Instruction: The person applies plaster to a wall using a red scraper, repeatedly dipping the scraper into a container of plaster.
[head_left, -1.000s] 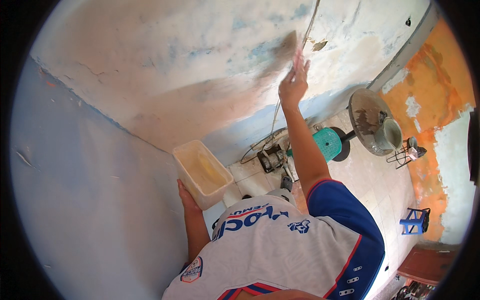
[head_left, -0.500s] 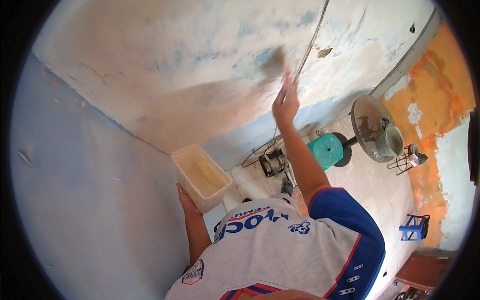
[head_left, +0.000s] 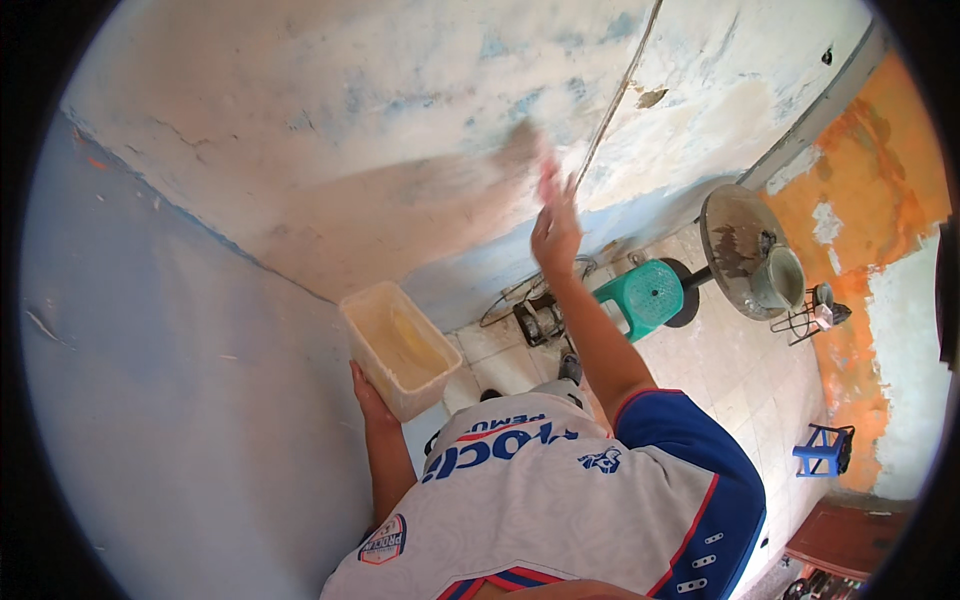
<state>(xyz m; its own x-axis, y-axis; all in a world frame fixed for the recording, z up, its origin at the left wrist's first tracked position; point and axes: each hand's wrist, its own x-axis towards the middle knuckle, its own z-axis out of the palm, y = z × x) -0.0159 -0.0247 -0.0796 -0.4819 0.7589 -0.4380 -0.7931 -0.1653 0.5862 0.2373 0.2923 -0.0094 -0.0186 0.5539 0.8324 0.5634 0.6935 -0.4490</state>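
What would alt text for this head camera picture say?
Seen from above, a person's right hand wipes a blurred tool across a patchy wall, while the left hand holds a pale plastic tub. A green stool stands below.

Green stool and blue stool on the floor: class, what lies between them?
In the head view, only bare tiled floor lies between the green stool and the blue stool.

Translucent plastic tub (head_left: 398, 348), matt; wall (head_left: 330, 150) rough, patchy plaster; green plastic stool (head_left: 645, 297).
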